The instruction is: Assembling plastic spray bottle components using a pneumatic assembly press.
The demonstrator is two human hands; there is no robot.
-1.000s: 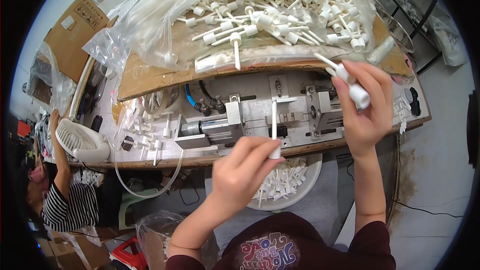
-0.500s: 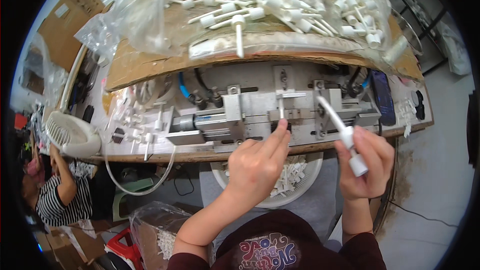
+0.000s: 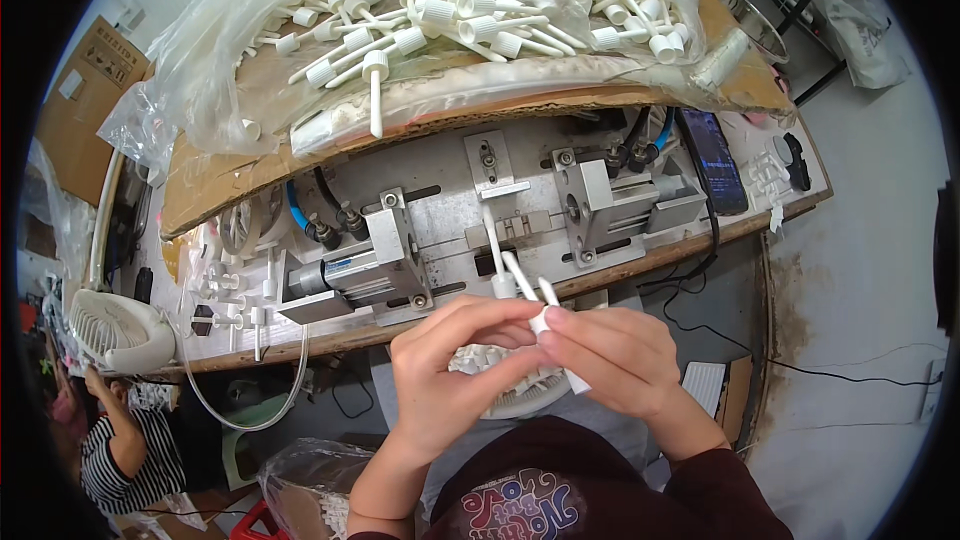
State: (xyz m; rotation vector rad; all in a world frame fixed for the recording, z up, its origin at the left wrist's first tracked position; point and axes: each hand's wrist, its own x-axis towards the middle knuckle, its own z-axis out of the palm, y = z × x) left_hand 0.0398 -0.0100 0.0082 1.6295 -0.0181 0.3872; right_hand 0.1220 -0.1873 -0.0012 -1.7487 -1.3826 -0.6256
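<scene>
My left hand (image 3: 455,360) and my right hand (image 3: 615,355) meet in front of the bench edge. Their fingertips pinch white plastic sticks with ribbed caps; one pale cap (image 3: 541,321) shows between them, and a white cap end (image 3: 577,381) sticks out below my right fingers. Which hand bears which piece is partly hidden by the fingers. Just beyond, another white capped stick (image 3: 494,245) points at the small metal block (image 3: 515,228) in the middle of the clamping fixture. Metal cylinder units stand on both sides, the left one (image 3: 365,275) and the right one (image 3: 610,205).
Above the fixture, a cardboard shelf (image 3: 230,175) bears a plastic bag heaped with white capped sticks (image 3: 470,15). A phone (image 3: 712,162) lies at the right, a white fan (image 3: 120,330) at the left. A basket of white parts (image 3: 530,400) sits below my hands. Another person (image 3: 135,450) is at far left.
My left hand has drawn back from the fixture, and my right hand has come left to meet it, with the white capped stick. The whole view has turned and shifted.
</scene>
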